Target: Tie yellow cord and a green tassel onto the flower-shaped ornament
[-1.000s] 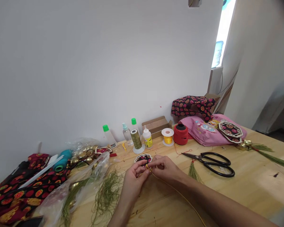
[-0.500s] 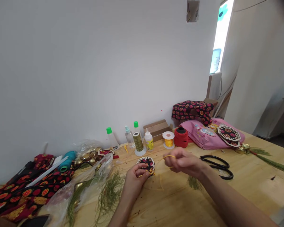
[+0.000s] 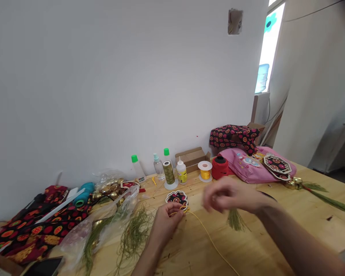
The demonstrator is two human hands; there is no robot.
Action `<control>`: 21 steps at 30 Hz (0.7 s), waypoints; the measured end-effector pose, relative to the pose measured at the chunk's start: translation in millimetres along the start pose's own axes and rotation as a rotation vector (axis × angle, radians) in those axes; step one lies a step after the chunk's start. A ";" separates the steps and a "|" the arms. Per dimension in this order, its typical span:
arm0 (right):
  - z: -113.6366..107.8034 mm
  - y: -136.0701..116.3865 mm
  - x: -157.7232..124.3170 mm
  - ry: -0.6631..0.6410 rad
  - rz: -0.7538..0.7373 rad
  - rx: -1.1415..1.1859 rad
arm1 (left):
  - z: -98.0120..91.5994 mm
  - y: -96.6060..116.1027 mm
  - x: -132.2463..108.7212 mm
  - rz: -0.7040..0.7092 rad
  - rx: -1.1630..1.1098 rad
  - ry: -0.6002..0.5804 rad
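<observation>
A scalloped, flower-shaped pendant [image 3: 176, 197] with a pale rim and dark patterned cloth lies in front of my left hand [image 3: 168, 219]. My left hand is closed, its thumb and fingers pinching yellow cord [image 3: 207, 232] at the pendant's near edge. From that pinch, the cord runs down to the right across the wood. My right hand [image 3: 230, 195] hangs over the table to the right, smeared by motion; whether its fingers hold anything is unclear. Below it lies a green tassel [image 3: 236, 219]. Black-handled scissors [image 3: 268, 195] are mostly hidden behind my right wrist.
Along the wall stand an olive thread cone [image 3: 168, 172], a glue bottle [image 3: 181, 172], a yellow cord spool [image 3: 204, 172] and a red cone [image 3: 220, 167]. Green threads [image 3: 133, 234], a plastic bag [image 3: 74, 241] and patterned cloth [image 3: 14, 234] lie left. A pink bag [image 3: 241, 168] is right.
The yellow cord has left my right hand and now trails down to the table's near side. My right hand has shifted slightly right and turned, covering most of the scissors. My left hand stays at the pendant.
</observation>
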State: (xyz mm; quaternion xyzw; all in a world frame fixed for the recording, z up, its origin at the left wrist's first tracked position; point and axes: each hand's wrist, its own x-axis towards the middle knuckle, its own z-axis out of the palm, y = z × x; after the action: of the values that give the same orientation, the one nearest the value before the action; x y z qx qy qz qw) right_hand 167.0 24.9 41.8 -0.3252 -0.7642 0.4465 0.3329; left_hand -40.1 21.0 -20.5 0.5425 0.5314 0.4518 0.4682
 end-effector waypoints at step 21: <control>11.2 29.5 21.9 -0.047 0.135 -0.411 | 3.0 5.4 0.9 -0.051 0.109 -0.089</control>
State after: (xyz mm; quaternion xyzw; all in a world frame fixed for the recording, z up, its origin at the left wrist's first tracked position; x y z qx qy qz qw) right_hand 151.6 48.5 15.8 -0.4261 -0.8233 0.3102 0.2109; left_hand -36.2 21.8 -15.6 0.5729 0.5475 0.3856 0.4726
